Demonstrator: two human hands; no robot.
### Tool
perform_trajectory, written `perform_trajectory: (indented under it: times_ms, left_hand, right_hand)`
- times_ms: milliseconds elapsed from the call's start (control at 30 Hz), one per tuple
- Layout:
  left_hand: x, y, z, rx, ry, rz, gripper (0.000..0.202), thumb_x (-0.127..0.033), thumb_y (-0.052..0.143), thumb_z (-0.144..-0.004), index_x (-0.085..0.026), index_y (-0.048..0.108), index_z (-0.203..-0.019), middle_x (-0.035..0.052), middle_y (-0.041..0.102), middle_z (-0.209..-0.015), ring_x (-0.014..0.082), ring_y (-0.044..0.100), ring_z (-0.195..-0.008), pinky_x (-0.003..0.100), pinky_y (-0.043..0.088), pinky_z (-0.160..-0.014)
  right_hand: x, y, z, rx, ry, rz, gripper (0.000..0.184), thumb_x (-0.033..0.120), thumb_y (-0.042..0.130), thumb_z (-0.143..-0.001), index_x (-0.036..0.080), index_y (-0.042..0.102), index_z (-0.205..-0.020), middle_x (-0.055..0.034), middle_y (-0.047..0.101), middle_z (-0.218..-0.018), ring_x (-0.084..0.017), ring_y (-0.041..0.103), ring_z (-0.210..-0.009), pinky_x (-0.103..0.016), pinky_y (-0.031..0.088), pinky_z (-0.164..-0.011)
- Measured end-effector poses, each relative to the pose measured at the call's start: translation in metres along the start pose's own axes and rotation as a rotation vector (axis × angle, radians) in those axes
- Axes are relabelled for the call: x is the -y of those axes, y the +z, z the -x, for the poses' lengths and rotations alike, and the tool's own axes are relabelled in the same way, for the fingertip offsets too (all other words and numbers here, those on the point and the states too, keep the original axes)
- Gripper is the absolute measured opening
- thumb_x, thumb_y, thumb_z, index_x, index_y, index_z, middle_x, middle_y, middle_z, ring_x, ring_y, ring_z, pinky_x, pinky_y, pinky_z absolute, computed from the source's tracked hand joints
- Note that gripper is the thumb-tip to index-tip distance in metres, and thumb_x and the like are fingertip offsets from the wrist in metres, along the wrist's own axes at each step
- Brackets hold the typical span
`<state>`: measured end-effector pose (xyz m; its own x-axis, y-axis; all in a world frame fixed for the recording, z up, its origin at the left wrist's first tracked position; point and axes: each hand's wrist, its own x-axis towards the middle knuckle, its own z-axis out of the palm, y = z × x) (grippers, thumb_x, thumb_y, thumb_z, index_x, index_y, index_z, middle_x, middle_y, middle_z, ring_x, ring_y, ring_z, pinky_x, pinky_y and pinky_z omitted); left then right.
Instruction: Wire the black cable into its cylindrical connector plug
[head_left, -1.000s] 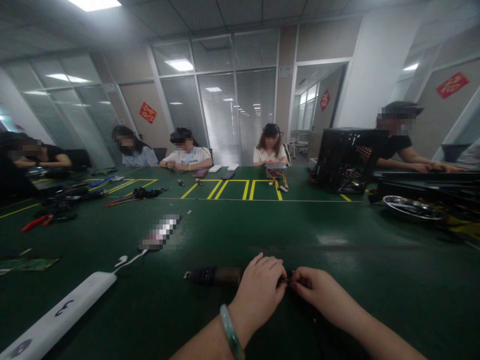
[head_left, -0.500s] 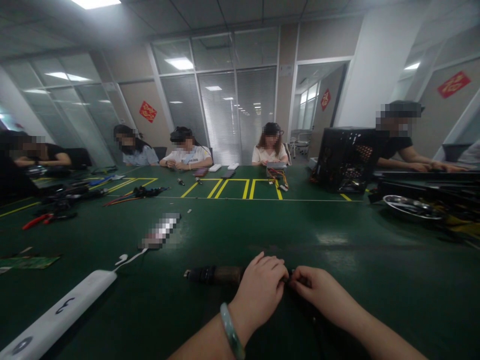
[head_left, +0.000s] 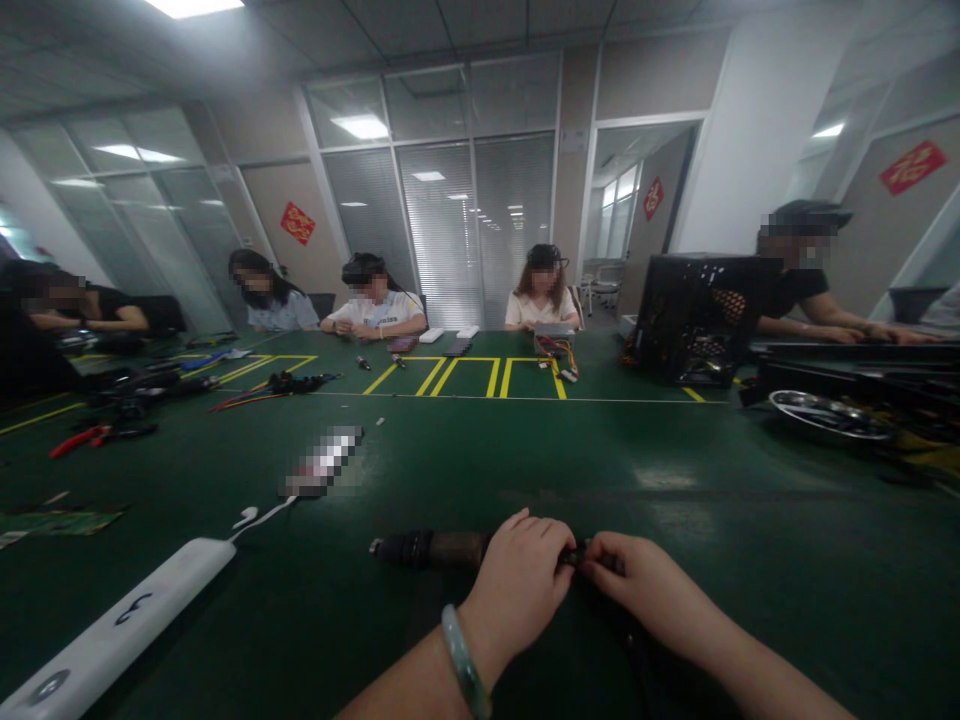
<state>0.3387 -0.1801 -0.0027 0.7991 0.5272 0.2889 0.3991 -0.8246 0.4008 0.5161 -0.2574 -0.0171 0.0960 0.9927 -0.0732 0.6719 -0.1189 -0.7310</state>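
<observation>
A dark, long cylindrical tool [head_left: 456, 550] lies sideways on the green table in front of me, with black rings and a small metal tip at its left end. My left hand [head_left: 525, 570], a green bangle at its wrist, is closed over the tool's right part. Just beyond that end, the fingertips of my right hand [head_left: 626, 572] pinch together on a small dark piece, too hidden to name. The two hands almost touch. A dark cord-like shape runs down the table below my right hand, hard to make out.
At left lie a white power bank-like bar [head_left: 142, 625] with a strap, a green circuit board [head_left: 67, 522], red-handled pliers [head_left: 79, 440] and black cables [head_left: 300, 382]. A black computer case [head_left: 690, 315] and a metal bowl [head_left: 829, 412] stand right. Several people sit around the table.
My hands stay at the tool's right end. A slightly wider gap shows between their fingertips, with a bit of the dark piece visible. The view has shifted a little.
</observation>
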Motion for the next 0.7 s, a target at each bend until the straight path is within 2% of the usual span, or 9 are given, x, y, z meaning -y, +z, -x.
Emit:
perform_trajectory:
  times_ms: [300, 533, 700]
  left_hand:
    - [0.0032, 0.0047, 0.0001, -0.002, 0.011, 0.003, 0.009, -0.017, 0.059, -0.084, -0.022, 0.060, -0.092, -0.0008, 0.064, -0.102, 0.0182, 0.057, -0.096, 0.040, 0.037, -0.098]
    - [0.0011, 0.0019, -0.0001, 0.009, -0.040, -0.008, 0.014, -0.022, 0.063, -0.082, -0.023, 0.058, -0.096, -0.0010, 0.063, -0.094, 0.0186, 0.056, -0.089, 0.035, 0.042, -0.081]
    - [0.0012, 0.0013, -0.0011, 0.020, -0.002, -0.019, 0.005, -0.020, 0.058, -0.085, -0.021, 0.059, -0.089, -0.0003, 0.063, -0.091, 0.0186, 0.056, -0.088, 0.034, 0.041, -0.081]
  right_hand:
    - [-0.0021, 0.0013, -0.0002, 0.006, 0.007, -0.012, 0.015, 0.027, 0.052, -0.086, 0.019, 0.064, -0.082, 0.0013, 0.068, -0.073, -0.015, 0.061, -0.067, -0.020, 0.039, -0.057]
    - [-0.0021, 0.0017, -0.0005, -0.001, 0.004, -0.013, 0.015, 0.027, 0.052, -0.086, 0.019, 0.064, -0.081, 0.0014, 0.067, -0.074, -0.014, 0.062, -0.068, -0.020, 0.039, -0.057]
    - [0.0011, -0.0004, 0.0004, 0.005, 0.007, -0.006, 0.016, 0.029, 0.052, -0.086, 0.019, 0.064, -0.080, 0.0009, 0.067, -0.072, -0.015, 0.061, -0.067, -0.021, 0.039, -0.058]
